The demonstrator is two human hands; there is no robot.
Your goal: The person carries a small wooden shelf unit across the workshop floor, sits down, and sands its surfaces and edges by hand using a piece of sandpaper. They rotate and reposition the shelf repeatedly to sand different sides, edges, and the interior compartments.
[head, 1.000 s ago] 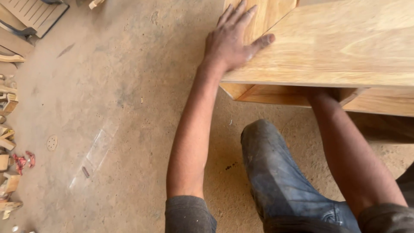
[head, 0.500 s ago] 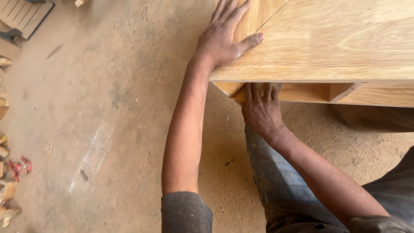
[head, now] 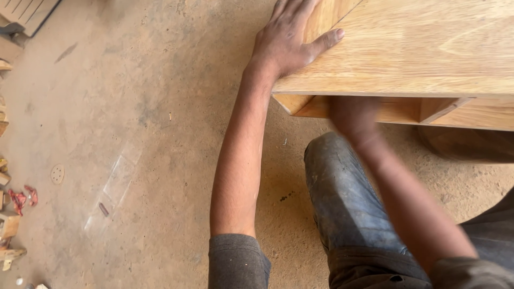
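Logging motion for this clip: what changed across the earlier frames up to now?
The right hand came out from under the wooden panel to its front edge half a second ago, and now sits blurred just below that edge, so it is moving; whether it grips anything cannot be told. The left hand stayed flat on the panel's corner, thumb spread. The knee and dusty floor look unchanged.

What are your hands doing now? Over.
Left hand flat on wooden furniture piece. Right hand blurred under its edge. Knee close below.
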